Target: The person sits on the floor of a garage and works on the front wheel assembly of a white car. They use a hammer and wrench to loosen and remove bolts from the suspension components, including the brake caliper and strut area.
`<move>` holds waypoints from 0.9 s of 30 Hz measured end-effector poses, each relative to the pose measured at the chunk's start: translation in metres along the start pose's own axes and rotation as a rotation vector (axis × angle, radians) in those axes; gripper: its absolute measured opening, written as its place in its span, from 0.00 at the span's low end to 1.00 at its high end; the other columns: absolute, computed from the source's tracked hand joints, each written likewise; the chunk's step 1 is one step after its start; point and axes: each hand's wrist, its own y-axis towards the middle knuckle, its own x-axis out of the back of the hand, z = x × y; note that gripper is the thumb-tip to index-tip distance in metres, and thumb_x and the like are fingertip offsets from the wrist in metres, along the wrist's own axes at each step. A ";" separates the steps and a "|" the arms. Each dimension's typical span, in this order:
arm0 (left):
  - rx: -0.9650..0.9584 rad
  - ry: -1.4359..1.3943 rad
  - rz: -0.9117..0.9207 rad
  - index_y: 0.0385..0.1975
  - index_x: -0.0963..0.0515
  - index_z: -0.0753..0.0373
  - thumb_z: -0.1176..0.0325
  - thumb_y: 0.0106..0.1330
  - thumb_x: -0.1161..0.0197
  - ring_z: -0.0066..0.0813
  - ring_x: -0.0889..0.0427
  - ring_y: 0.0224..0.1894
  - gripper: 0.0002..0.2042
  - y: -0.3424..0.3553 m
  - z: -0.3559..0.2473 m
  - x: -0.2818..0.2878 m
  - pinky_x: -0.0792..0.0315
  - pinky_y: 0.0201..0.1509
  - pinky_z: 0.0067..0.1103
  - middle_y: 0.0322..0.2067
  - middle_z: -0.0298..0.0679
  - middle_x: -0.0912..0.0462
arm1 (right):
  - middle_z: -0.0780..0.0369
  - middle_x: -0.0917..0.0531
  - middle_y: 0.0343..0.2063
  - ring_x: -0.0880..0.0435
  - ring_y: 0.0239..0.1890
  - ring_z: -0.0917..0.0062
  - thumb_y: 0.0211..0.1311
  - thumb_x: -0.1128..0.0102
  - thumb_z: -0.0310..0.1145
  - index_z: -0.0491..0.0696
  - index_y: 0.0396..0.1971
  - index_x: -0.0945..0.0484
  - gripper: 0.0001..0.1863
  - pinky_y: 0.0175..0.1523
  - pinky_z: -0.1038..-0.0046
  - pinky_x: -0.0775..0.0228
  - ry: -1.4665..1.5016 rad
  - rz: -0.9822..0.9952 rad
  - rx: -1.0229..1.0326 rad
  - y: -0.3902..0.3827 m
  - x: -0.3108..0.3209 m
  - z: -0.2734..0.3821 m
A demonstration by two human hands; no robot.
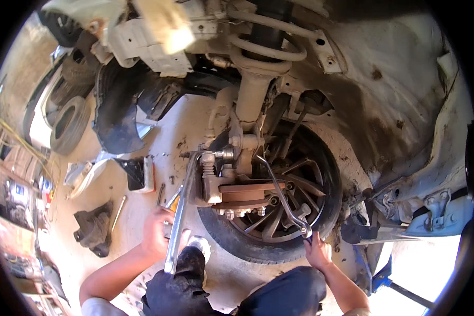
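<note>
Left hand (157, 231) is gripping a long shiny steel wrench (180, 221); right hand (316, 250) is clenching a curved, thin metal spanner (282, 197) beside the rusty brake hub (242, 195).

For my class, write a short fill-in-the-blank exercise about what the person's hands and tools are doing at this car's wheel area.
1. The left hand grips a long silver ____ that reaches up to the brake caliper.
2. The right hand holds the end of a curved ____-shaped spanner.
3. Above the hub, a coil ____ wraps the strut.
4. A wheel with dark spokes lies ____ the brake disc.

Missing words: wrench; S; spring; behind
</note>
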 end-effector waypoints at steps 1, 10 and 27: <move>0.026 -0.055 -0.171 0.38 0.31 0.63 0.59 0.45 0.26 0.38 0.24 0.33 0.25 0.004 -0.008 0.005 0.29 0.35 0.31 0.35 0.46 0.26 | 0.49 0.19 0.24 0.19 0.26 0.52 0.61 0.46 0.42 0.46 0.44 0.38 0.19 0.31 0.54 0.28 -0.050 0.016 0.028 0.002 0.001 -0.002; -0.115 -0.041 -0.166 0.28 0.22 0.63 0.66 0.47 0.29 0.39 0.19 0.41 0.12 0.086 -0.071 0.045 0.28 0.43 0.31 0.30 0.38 0.20 | 0.51 0.17 0.26 0.17 0.28 0.52 0.60 0.47 0.49 0.51 0.48 0.42 0.24 0.34 0.55 0.26 -0.177 0.240 0.053 0.024 -0.003 -0.013; -0.229 -0.454 -0.277 0.09 0.34 0.63 0.77 0.55 0.39 0.36 0.34 0.12 0.15 0.121 -0.064 0.027 0.39 0.20 0.26 0.10 0.38 0.34 | 0.49 0.18 0.37 0.17 0.41 0.57 0.54 0.41 0.39 0.47 0.46 0.25 0.20 0.44 0.62 0.27 0.472 -0.002 -0.055 -0.019 -0.013 -0.014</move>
